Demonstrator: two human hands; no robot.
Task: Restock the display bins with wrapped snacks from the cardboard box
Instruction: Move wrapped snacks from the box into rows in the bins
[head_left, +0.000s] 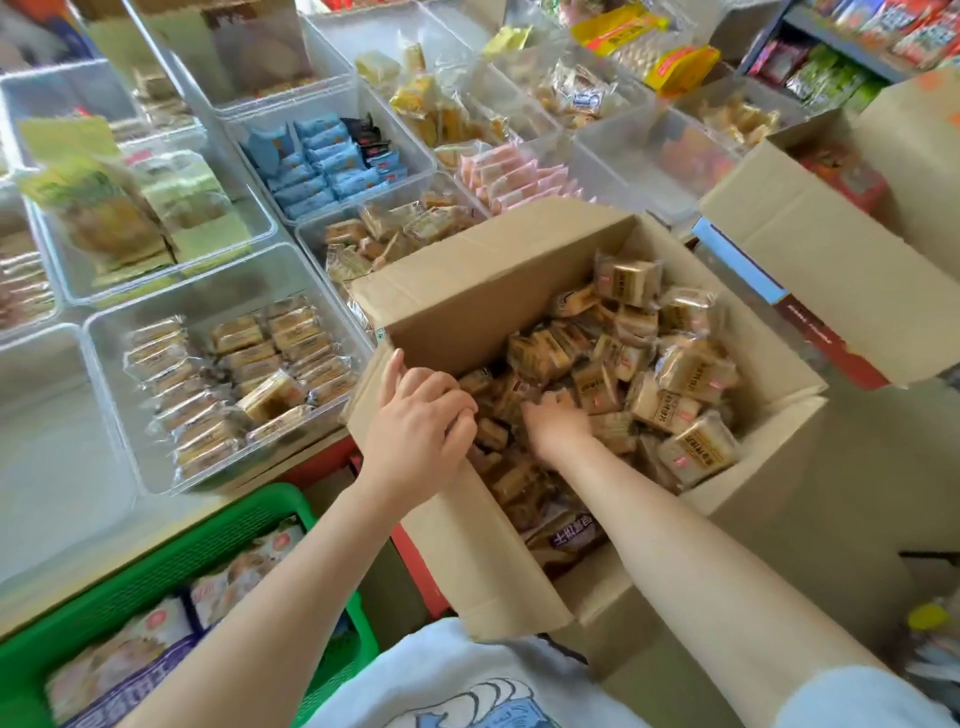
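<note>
Your shirt and both forearms fill the bottom edge, and the green basket (156, 582) below your left arm is cut off by the frame, its packets half covered by that arm. Your left hand (421, 421) rests on the near-left rim of the cardboard box (467, 291), its fingers (460, 410) curled over the edge into the box; whether they pinch a packet cannot be told, since the tips are blurred. Your right hand (558, 421) lies palm down on the wrapped snacks (675, 384), just right of the left fingers, its fingertips buried among the packets, so its grip cannot be told either. The snacks heap up beyond and right of both hands, inside the box. Left of your left fingers sits a clear display bin (171, 312) partly filled with similar brown packets. Farther off, more bins hold blue, pink and yellow packets, blurred.
</note>
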